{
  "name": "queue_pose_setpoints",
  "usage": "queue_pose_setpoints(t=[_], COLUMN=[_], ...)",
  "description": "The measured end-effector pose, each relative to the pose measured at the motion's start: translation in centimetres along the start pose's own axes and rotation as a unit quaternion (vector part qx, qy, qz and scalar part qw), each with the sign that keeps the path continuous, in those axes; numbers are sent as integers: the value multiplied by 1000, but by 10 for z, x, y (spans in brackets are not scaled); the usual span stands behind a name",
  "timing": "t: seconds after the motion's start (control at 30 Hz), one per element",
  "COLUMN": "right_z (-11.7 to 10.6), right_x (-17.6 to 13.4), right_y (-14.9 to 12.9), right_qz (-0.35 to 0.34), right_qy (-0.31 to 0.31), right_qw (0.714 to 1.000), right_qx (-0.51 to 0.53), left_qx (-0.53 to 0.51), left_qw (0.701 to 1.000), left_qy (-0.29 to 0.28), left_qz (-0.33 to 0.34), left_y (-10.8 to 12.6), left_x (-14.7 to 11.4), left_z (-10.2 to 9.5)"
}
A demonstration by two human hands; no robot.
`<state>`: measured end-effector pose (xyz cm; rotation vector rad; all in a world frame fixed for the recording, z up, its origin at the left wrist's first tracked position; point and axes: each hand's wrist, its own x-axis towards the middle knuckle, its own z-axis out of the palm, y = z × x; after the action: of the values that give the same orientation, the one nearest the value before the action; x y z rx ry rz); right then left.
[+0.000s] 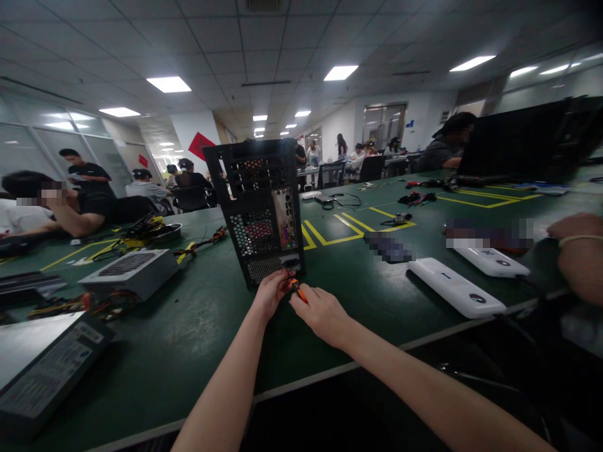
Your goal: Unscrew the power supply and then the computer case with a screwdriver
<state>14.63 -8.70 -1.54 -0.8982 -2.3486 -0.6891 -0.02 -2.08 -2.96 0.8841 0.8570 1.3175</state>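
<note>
A black computer case (254,213) stands upright on the green table, its back panel with vent holes and ports facing me. My right hand (325,314) is closed around an orange and black screwdriver (298,290), which points at the lower right of that panel. Close beside the screwdriver's front end, my left hand (271,294) has its fingers pinched together at the bottom of the case. Whatever lies between those left fingertips is too small and hidden to make out. The screwdriver's tip is also hard to see.
Power supply units (129,273) with cables lie at the left. On the right are white power banks (455,289), a dark phone-like object (389,246), loose cables (417,199) and another person's hand (579,251). The green table (188,370) carries yellow tape lines.
</note>
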Motion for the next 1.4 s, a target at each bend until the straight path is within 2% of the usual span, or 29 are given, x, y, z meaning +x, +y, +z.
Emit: queue_pose_setpoints(t=[0.1, 0.17, 0.4, 0.57, 0.77, 0.83, 0.93, 1.0, 1.07, 1.17, 1.27, 1.4], right_z=[-2, -4, -14, -20, -20, -17, -10, -9, -11, -19, -27, -28], right_x=[-1, -1, 9, 19, 18, 17, 15, 14, 13, 12, 16, 17], right_y=[-2, -2, 5, 9, 8, 10, 15, 17, 19, 20, 25, 39], right_qz=[75, 93, 0, 35, 31, 80, 189, 220, 179, 3, -153, -267], right_qy=[-9, -15, -29, -3, -11, 8, 59, 71, 42, -38, -61, -36], right_qw=[997, 994, 999, 999, 998, 992, 967, 956, 967, 995, 986, 962], right_qx=[31, 55, 21, -8, 61, 99, 160, 183, 174, 95, 34, 33], left_qx=[1, 0, -9, -15, -11, -12, -6, -3, 1, 4, 0, 4], left_qw=[1000, 1000, 1000, 1000, 1000, 1000, 999, 1000, 1000, 1000, 1000, 1000], left_qy=[10, 16, 11, -2, 6, 20, 34, 31, 26, 21, 21, 28], left_qz=[-8, -12, -8, -11, -13, -13, -8, -4, -1, 2, 6, 6], left_y=[1, 1, 4, 2, 3, 4, 3, 2, 2, 1, 0, -1], left_x=[0, -1, -2, -1, -2, -3, -3, -2, -2, -1, -1, 0], left_z=[1, 2, 4, 2, 3, 4, 5, 4, 3, 3, 3, 2])
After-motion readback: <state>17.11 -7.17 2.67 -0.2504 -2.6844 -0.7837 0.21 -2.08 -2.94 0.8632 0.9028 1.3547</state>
